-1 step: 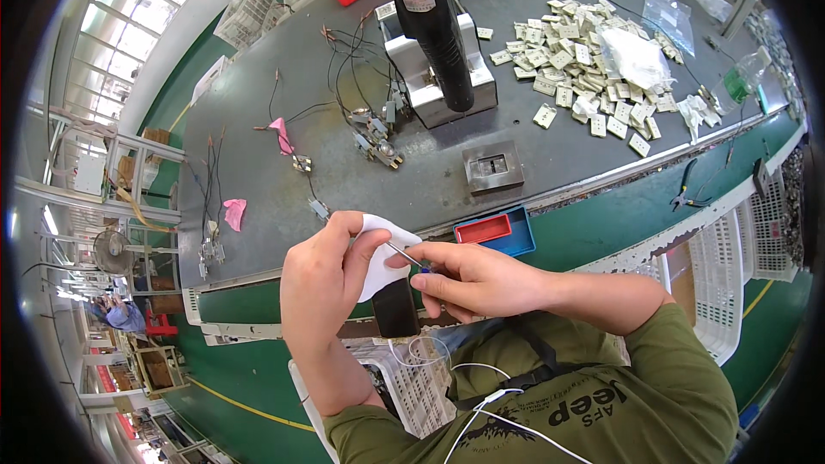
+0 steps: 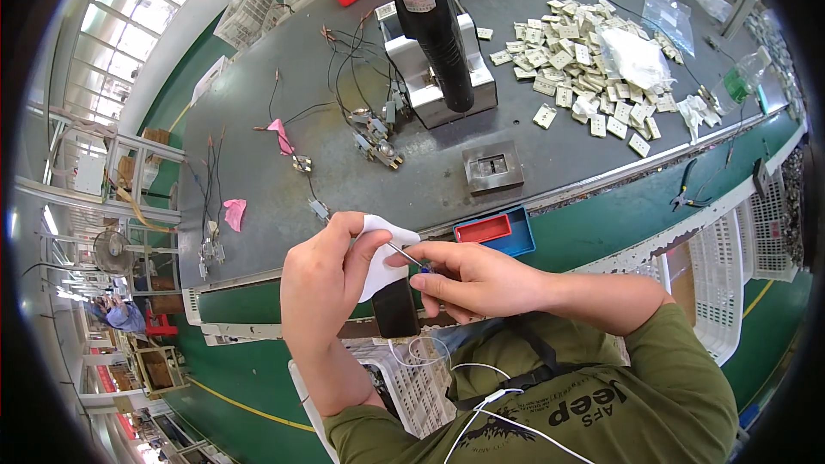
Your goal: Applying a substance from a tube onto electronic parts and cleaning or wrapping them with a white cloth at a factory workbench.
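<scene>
Above the near table edge, my left hand (image 2: 322, 271) is closed, thumb against bent fingers, on a piece of white cloth or paper (image 2: 380, 275). A thin metal rod (image 2: 400, 252) with a blue part at its right end, like a small screwdriver, runs from the left thumb tip to my right hand (image 2: 481, 279). The right fingers are closed around the blue end, which they mostly hide. Just below the white piece is a dark, flat, phone-like rectangle (image 2: 396, 311); what supports it is hidden.
The grey table (image 2: 301, 185) carries a black-topped press (image 2: 443, 43), a metal fixture block (image 2: 493, 167), a heap of cream plates (image 2: 593, 64) and wired metal parts (image 2: 375, 136). A blue tray (image 2: 521, 241) with a red tray (image 2: 483, 229) sits at the front edge. White baskets (image 2: 709, 292) stand right.
</scene>
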Demonstrator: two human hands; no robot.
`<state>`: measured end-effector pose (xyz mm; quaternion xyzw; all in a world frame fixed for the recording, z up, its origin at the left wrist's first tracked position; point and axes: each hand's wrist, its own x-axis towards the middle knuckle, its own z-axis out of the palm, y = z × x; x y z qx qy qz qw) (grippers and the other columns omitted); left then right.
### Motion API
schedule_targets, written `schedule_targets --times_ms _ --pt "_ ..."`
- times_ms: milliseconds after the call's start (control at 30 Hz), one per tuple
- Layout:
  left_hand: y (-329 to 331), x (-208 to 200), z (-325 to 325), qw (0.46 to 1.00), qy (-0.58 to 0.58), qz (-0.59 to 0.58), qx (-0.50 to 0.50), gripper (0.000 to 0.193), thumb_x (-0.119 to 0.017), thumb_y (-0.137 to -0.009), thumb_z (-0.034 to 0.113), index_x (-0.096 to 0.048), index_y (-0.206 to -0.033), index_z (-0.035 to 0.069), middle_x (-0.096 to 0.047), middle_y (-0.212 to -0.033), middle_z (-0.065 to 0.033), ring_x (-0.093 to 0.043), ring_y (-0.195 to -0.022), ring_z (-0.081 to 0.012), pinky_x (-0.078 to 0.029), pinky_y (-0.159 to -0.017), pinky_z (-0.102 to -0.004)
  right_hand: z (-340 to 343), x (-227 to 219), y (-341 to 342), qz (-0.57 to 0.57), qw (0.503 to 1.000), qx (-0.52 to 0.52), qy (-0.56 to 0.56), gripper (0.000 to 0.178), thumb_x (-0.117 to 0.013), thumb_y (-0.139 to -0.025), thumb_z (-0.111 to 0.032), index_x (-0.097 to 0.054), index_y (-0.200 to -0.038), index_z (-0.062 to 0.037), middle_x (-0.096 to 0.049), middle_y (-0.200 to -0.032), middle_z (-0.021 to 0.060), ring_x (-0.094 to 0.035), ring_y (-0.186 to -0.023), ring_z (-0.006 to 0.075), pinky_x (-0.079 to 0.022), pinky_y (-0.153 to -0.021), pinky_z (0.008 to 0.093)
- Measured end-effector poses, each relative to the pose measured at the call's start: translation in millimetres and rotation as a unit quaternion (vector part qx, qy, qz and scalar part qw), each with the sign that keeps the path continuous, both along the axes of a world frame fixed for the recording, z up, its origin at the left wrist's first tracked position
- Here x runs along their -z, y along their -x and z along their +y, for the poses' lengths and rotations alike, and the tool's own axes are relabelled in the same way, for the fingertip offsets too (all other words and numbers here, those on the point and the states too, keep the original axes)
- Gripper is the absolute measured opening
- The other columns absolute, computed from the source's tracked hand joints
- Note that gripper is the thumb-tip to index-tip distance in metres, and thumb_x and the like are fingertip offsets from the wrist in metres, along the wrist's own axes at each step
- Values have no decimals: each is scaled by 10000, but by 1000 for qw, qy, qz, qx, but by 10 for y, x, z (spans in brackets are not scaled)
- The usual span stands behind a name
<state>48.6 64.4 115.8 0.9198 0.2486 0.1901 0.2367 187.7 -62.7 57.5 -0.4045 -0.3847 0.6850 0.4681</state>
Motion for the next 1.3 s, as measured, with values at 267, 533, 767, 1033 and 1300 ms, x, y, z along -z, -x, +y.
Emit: schedule_targets --times_ms 267,533,767,1033,1300 --pt "30 109 -38 992 -113 -27 58 213 -712 -732 104 -616 -922 99 -658 -842 -85 -605 -565 -220 -460 -492 -298 21 45 135 -3 996 79 32 322 -473 -954 -133 -442 -1270 -83 -562 -735 -1 -518 -543 44 -432 -485 208" --pt "124 -12 -300 987 -131 21 86 466 -777 -667 271 -636 -1101 177 -588 -1196 -126 -526 -496 -111 -420 -450 -237 53 158 193 -159 946 248 -135 203 -546 -895 -59 -559 -1087 6 -624 -757 66 -593 -664 83 -482 -587 248" --pt "131 67 -122 991 -16 -129 -15 339 -736 -728 94 -612 -1043 71 -632 -1024 -109 -573 -617 -150 -462 -555 -258 66 242 230 -216 910 282 -215 285 -633 -840 -31 -584 -1120 -8 -665 -848 87 -632 -740 110 -494 -662 255" --pt "12 158 -112 989 -10 -146 29 101 -670 -785 96 -638 -853 29 -586 -1061 -124 -558 -966 -240 -433 -846 -348 61 282 223 -247 899 269 -240 343 -670 -806 -73 -558 -1128 -37 -632 -982 139 -629 -831 267 -493 -719 331" --pt "122 410 -217 975 124 -176 59 77 -687 -774 76 -647 -836 57 -497 -1171 -129 -461 -1177 -326 -366 -972 -421 44 263 -187 -259 834 270 -405 563 -674 -831 -242 -355 -1248 -40 -359 -1296 189 -489 -1096 242 -387 -951 355"
